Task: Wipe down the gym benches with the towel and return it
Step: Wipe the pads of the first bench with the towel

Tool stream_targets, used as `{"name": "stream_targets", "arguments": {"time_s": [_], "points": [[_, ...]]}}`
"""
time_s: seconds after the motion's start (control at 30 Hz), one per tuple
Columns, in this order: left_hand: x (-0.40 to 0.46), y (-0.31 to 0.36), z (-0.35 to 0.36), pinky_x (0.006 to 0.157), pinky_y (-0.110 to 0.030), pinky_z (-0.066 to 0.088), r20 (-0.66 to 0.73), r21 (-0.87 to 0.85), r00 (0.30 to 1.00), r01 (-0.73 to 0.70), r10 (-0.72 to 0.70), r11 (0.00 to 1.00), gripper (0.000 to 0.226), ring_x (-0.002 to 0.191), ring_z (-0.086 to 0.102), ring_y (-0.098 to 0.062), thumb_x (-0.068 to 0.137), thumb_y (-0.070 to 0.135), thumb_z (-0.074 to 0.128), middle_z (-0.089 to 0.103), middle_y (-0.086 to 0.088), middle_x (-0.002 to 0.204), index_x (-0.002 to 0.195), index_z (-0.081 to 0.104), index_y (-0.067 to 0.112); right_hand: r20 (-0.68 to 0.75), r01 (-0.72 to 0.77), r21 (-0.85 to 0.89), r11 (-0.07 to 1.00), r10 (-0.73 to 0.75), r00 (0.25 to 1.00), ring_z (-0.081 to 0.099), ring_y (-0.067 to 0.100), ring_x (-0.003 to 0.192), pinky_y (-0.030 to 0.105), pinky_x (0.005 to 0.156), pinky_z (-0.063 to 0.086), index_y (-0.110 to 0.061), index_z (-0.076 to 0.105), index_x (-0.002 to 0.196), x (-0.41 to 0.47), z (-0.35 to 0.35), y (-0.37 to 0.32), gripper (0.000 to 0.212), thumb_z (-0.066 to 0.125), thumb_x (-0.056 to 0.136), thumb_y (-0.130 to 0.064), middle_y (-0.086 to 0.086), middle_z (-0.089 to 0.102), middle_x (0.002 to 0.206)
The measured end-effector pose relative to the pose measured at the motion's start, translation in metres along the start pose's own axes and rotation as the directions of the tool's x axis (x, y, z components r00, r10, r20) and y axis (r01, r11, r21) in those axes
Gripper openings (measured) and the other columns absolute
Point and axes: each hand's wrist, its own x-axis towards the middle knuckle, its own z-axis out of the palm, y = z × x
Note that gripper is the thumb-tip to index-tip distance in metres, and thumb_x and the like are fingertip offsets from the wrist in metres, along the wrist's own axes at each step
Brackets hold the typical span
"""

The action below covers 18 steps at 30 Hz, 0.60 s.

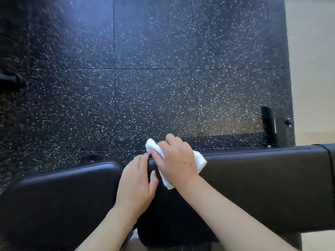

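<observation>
- The towel (198, 161), white and bunched, lies under the right hand (175, 160) at the far left corner of the right pad (262, 187).
- One end of the towel pokes out past the fingers at the pad's far edge; the other end shows beyond the wrist side of the hand, lying on the pad's top.
- The right hand covers the towel's middle, palm down, fingers curled round it over the pad's far edge, holding it against the pad.
- The left hand (137, 182) lies just beside the right, over the gap between the two pads, fingers straight and close together, gripping nothing.
- Its fingertips reach the corner of the right pad next to the towel; whether they touch the towel I cannot tell.
- The left pad (63, 205) is black and padded like the right one, and no towel lies on it.
- Both pads run across the near part of the view, above a dark speckled floor (154, 78).
- A black frame leg (270, 126) stands on the floor beyond the right pad, well apart from the towel.
</observation>
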Motion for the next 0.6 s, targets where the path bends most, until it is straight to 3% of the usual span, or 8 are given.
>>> {"name": "stream_targets", "arguments": {"time_s": [0.1, 0.2, 0.33, 0.47, 0.6], "points": [[-0.018, 0.017, 0.015, 0.121, -0.028, 0.029, -0.074, -0.177, 0.977, 0.186, -0.201, 0.967, 0.063, 0.142, 0.042, -0.020, 0.100, 0.037, 0.034, 0.044, -0.003, 0.155, 0.158, 0.036, 0.013, 0.118, 0.013, 0.137, 0.990, -0.029, 0.993, 0.051, 0.024, 0.069, 0.041, 0.059, 0.047, -0.014, 0.062, 0.077, 0.008, -0.004, 0.010, 0.036, 0.063, 0.098, -0.043, 0.001, 0.048, 0.081], [-0.036, 0.040, 0.031, 0.127, -0.022, 0.014, -0.154, -0.227, 0.916, 0.331, -0.369, 0.916, 0.071, 0.155, 0.027, -0.020, 0.104, 0.044, 0.034, 0.028, -0.005, 0.168, 0.165, 0.022, 0.011, 0.341, 0.045, 0.202, 0.978, -0.113, 0.933, 0.049, 0.021, 0.073, 0.038, 0.064, 0.045, -0.016, 0.059, 0.080, 0.017, -0.012, 0.027, 0.040, 0.056, 0.103, -0.050, -0.005, 0.043, 0.084], [-0.044, 0.072, 0.045, 0.127, -0.049, 0.029, -0.214, -0.267, 0.812, 0.485, -0.542, 0.833, 0.078, 0.156, 0.028, -0.029, 0.101, 0.046, 0.036, 0.022, -0.010, 0.172, 0.167, 0.018, 0.009, 0.487, 0.063, 0.242, 0.968, -0.178, 0.855, 0.047, 0.012, 0.072, 0.035, 0.065, 0.040, -0.023, 0.056, 0.081, 0.024, -0.036, 0.081, 0.042, 0.048, 0.103, -0.059, -0.004, 0.041, 0.086], [-0.040, 0.086, 0.050, 0.125, -0.056, 0.030, -0.212, -0.245, 0.758, 0.569, -0.616, 0.785, 0.082, 0.155, 0.029, -0.035, 0.097, 0.046, 0.038, 0.022, -0.013, 0.172, 0.166, 0.019, 0.006, 0.577, 0.022, 0.275, 0.961, -0.183, 0.796, 0.054, 0.009, 0.077, 0.035, 0.073, 0.046, -0.028, 0.066, 0.093, 0.023, -0.063, 0.132, 0.038, 0.046, 0.100, -0.060, -0.007, 0.046, 0.091], [-0.038, 0.086, 0.049, 0.122, -0.059, 0.033, -0.194, -0.227, 0.747, 0.597, -0.636, 0.770, 0.084, 0.154, 0.032, -0.037, 0.095, 0.046, 0.041, 0.024, -0.014, 0.171, 0.166, 0.022, 0.006, 0.576, 0.016, 0.319, 0.948, -0.207, 0.791, 0.055, 0.010, 0.079, 0.037, 0.076, 0.048, -0.027, 0.069, 0.097, 0.028, -0.056, 0.106, 0.038, 0.046, 0.099, -0.058, -0.006, 0.047, 0.092]]}}
